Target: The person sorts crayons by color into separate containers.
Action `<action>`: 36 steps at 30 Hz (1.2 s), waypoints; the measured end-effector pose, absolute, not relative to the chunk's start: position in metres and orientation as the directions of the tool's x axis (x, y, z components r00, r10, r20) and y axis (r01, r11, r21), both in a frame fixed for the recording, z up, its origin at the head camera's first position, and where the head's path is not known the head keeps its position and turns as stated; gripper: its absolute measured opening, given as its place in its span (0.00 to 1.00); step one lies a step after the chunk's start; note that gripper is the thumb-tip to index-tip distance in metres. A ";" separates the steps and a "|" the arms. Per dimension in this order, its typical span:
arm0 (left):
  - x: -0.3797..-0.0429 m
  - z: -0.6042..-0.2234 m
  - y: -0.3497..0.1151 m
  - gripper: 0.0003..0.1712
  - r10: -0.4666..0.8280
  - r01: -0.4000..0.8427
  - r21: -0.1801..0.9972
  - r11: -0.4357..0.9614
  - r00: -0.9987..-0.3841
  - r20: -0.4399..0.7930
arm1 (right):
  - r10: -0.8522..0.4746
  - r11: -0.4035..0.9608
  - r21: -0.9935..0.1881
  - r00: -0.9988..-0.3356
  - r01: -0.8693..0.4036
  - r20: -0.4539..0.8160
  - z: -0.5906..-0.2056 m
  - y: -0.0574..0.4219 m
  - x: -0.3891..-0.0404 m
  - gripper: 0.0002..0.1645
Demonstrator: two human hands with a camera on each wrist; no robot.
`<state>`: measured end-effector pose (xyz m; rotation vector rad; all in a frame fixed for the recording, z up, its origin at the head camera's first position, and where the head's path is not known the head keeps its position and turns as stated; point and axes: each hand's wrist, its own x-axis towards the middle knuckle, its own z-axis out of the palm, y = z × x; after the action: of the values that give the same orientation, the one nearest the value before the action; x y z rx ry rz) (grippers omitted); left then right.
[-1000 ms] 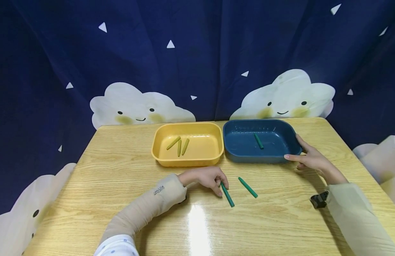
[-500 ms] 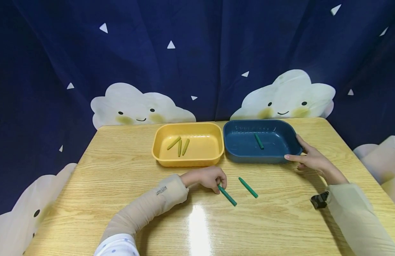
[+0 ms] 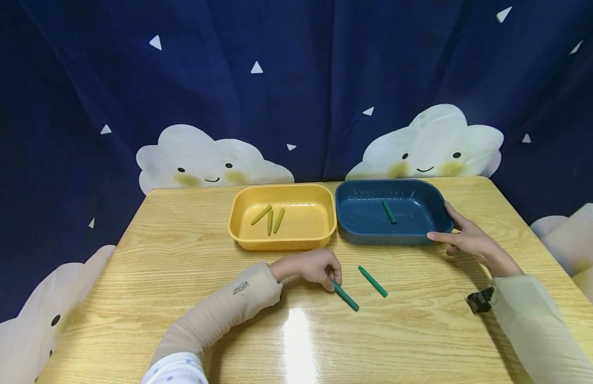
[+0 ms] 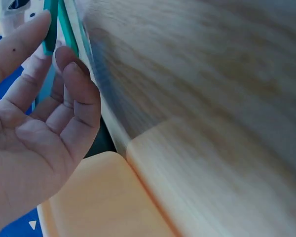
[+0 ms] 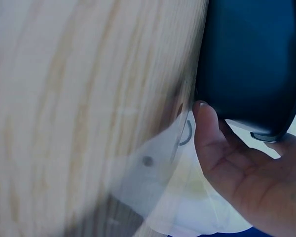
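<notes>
My left hand (image 3: 317, 266) pinches one end of a green crayon (image 3: 346, 298) between thumb and finger, low over the table. The crayon's other end points toward the front right. In the left wrist view, the crayon (image 4: 50, 29) sits at the fingertips. Beside it on the table lies a second green crayon (image 3: 372, 281). My right hand (image 3: 471, 242) holds the right end of a blue basin (image 3: 387, 239), thumb on the front wall and fingers along the side. One green crayon (image 3: 389, 212) lies inside that basin. The right wrist view shows the thumb (image 5: 205, 121) against the basin wall.
A yellow basin (image 3: 282, 245) stands left of the blue one, their rims nearly meeting. Several yellow crayons (image 3: 279, 221) lie in it. The wooden table (image 3: 181, 240) ends at a dark blue curtain (image 3: 296, 80) with printed clouds.
The pinched green crayon has swung, its free end moving a little to the right. My left hand has shifted only slightly. The right hand and both basins have stayed put.
</notes>
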<state>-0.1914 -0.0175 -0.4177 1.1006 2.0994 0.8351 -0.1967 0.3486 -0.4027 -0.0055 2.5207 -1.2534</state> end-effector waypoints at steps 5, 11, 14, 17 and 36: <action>-0.192 -0.413 -0.019 0.03 0.875 0.507 0.749 0.427 -0.440 -0.201 | -0.144 0.611 -0.779 -0.948 0.141 -0.284 -0.401 0.348 -0.195 0.63; -0.194 -0.407 -0.020 0.02 0.895 0.523 0.764 0.377 -0.419 -0.155 | -0.144 0.605 -0.784 -0.948 0.141 -0.282 -0.401 0.348 -0.195 0.63; -0.194 -0.404 -0.020 0.02 0.899 0.522 0.773 0.361 -0.416 -0.138 | -0.143 0.600 -0.787 -0.948 0.145 -0.284 -0.401 0.348 -0.195 0.63; -0.194 -0.402 -0.021 0.02 0.899 0.528 0.772 0.353 -0.421 -0.122 | -0.141 0.599 -0.787 -0.947 0.151 -0.289 -0.401 0.348 -0.195 0.63; -0.198 -0.384 -0.019 0.02 0.885 0.586 0.765 0.266 -0.464 0.048 | -0.144 0.604 -0.783 -0.947 0.146 -0.288 -0.400 0.348 -0.194 0.63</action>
<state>-0.1984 -0.0195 -0.3841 1.3351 2.1522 1.0416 -0.1943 0.3482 -0.4004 0.0018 2.5118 -1.2687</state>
